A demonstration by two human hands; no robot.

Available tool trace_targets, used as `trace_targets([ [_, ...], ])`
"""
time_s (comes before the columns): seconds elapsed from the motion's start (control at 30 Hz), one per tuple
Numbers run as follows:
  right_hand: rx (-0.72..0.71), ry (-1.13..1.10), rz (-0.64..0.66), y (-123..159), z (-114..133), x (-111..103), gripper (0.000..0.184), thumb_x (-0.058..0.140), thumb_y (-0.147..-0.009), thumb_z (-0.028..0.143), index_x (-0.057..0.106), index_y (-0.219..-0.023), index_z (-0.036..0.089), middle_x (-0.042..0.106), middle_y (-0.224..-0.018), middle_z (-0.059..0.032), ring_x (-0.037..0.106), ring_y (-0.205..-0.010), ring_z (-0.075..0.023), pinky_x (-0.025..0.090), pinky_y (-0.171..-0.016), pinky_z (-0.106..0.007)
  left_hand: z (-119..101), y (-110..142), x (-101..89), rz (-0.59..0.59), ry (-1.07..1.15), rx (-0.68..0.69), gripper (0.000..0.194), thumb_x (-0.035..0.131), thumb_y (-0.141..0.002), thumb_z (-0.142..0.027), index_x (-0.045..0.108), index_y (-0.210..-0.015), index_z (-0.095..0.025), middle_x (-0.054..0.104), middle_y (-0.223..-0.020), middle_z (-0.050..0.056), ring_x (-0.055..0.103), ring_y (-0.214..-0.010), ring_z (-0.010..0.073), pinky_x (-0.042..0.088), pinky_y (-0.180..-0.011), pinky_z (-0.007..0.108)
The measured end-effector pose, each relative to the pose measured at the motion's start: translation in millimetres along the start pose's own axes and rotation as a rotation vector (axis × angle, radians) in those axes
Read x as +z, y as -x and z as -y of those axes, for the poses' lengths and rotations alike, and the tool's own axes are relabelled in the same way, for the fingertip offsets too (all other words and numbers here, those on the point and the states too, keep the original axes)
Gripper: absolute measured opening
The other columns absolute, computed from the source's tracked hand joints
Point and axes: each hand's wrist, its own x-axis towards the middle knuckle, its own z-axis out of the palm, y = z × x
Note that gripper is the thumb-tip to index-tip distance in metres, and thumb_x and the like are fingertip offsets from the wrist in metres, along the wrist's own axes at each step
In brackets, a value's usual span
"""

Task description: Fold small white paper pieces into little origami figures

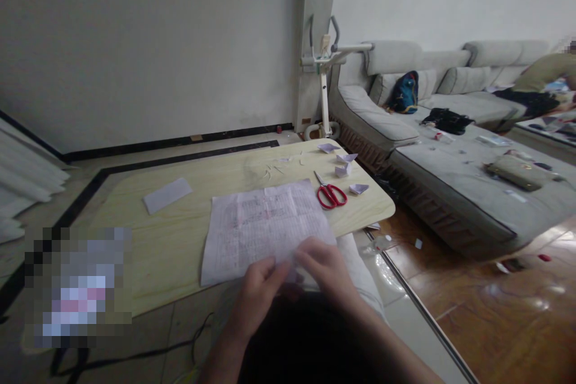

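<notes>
Our left hand, right hand close together, blurred; we cannot tell what they grip; printed sheet spreads just beyond; careless tug could crease it or shift scissors past right hand

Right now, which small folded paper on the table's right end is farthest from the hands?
The folded paper nearest the far edge of the table, past the red scissors; the others sit closer to the left hand and right hand.
</notes>
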Motion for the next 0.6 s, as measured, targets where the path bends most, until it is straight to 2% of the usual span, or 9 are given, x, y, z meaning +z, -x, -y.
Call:
trace_targets([
  [0.3,0.023,0.018,0.011,-0.1,0.7,1.3,0.022,0.066,-0.082,0.028,0.064,-0.062,0.017,0.059,-0.064,0.001,0.055,-0.062,-0.0142,0.042,-0.062,-0.026,-0.5,0.1,-0.3,0.017,-0.023,-0.015,0.031,0.07,-0.083,-0.041,0.069,-0.083,-0.01,0.076,-0.073,0.008,0.073,-0.059,0.0207,0.058,-0.056,0.028],
  [0.6,0.038,-0.005,0.026,-0.2,1.9,1.4,0.023,0.064,-0.083,0.03,0.064,-0.064,0.016,0.058,-0.064,0.001,0.054,-0.064,-0.0144,0.041,-0.063,-0.027,7.0,-2.9,-2.4,0.02,-0.046,0.003,0.035,0.069,-0.082,-0.044,0.069,-0.085,-0.009,0.076,-0.072,0.008,0.073,-0.059,0.0209,0.058,-0.056,0.028],
])
